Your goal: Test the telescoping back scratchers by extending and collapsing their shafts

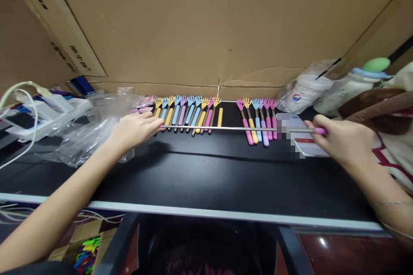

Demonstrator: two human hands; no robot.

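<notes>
A back scratcher with a long thin metal rod (pixel 232 128) is stretched level above the black desk. My left hand (pixel 137 129) is closed on its left end, where a bit of pink shows past the fingers. My right hand (pixel 342 139) grips the pink part at the other end. Behind the rod lies a row of back scratcher pieces (pixel 185 114) with yellow, blue, purple and pink claw heads, beside loose coloured sleeves. To the right lie several back scratchers with coloured handles (pixel 258 122), claws pointing away from me.
Crumpled clear plastic bags (pixel 97 124) lie left, beside a white power strip (pixel 48 114) with cables. A phone (pixel 306 142), partly blurred out, lies near my right hand. At the back right stand a bagged cup (pixel 306 90) and a bottle (pixel 358 86). Cardboard (pixel 209 25) walls the back.
</notes>
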